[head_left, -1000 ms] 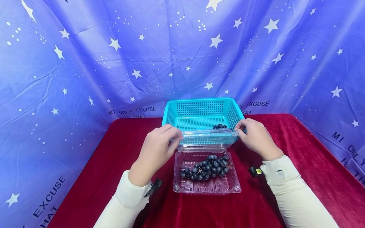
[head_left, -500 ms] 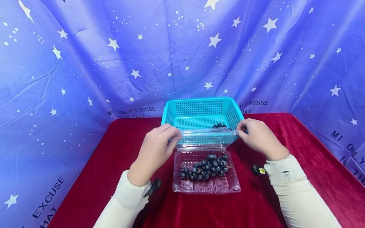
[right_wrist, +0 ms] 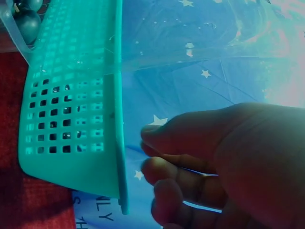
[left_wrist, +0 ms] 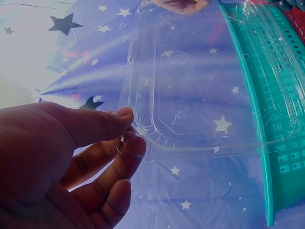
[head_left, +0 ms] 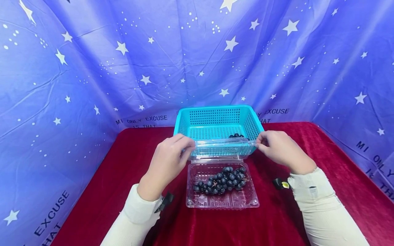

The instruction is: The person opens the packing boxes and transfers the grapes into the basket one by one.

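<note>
A clear plastic clamshell box [head_left: 223, 202] stands on the table with its lid [head_left: 220, 147] raised at the back. Dark grapes [head_left: 224, 180] lie in its base as a bunch with stems. My left hand [head_left: 170, 160] pinches the lid's corner tab between thumb and fingers, plainest in the left wrist view, where the lid [left_wrist: 200, 95] is see-through. My right hand [head_left: 281, 148] is by the lid's right corner. Its fingers are loosely bent, and in the right wrist view no plastic shows between thumb [right_wrist: 167, 136] and fingers.
Directly behind the box is a turquoise plastic basket [head_left: 215, 108], partly seen through the lid, with several dark grapes [head_left: 236, 136] inside. Red velvet cloth [head_left: 135, 147] covers the table. A blue curtain with stars [head_left: 184, 51] hangs behind and at both sides.
My right hand and forearm have shifted slightly to the right and down, with the fingertips drawing off the lid's corner. The left hand still holds its corner; the lid stays raised.
</note>
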The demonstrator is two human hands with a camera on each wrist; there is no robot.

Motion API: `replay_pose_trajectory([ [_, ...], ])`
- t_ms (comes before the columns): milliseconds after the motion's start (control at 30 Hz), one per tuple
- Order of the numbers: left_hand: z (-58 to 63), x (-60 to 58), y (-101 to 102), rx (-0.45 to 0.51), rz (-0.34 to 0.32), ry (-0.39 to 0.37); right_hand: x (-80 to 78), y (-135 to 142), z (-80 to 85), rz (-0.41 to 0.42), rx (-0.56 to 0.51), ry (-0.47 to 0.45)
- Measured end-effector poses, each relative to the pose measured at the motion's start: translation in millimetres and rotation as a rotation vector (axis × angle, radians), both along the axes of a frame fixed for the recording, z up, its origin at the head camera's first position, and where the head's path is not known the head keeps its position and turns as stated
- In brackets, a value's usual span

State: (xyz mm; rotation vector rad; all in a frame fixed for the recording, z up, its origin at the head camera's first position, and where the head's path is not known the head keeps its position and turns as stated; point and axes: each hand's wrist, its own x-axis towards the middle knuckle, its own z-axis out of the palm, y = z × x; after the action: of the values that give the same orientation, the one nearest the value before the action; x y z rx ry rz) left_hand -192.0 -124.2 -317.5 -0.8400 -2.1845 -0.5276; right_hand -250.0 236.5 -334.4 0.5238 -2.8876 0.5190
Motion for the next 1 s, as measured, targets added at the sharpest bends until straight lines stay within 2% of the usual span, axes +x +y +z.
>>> replay_pose_trajectory([
  [500, -0.2, 1.1, -0.3, 0.002, 0.001, 0.000, 10.2, 0.6, 7.1, 0.107, 0.084, -0.119],
  [1000, 0.4, 0.9, -0.1, 0.001, 0.003, -0.005, 21.7, -7.0, 14.9, 0.180, 0.110, -0.198],
])
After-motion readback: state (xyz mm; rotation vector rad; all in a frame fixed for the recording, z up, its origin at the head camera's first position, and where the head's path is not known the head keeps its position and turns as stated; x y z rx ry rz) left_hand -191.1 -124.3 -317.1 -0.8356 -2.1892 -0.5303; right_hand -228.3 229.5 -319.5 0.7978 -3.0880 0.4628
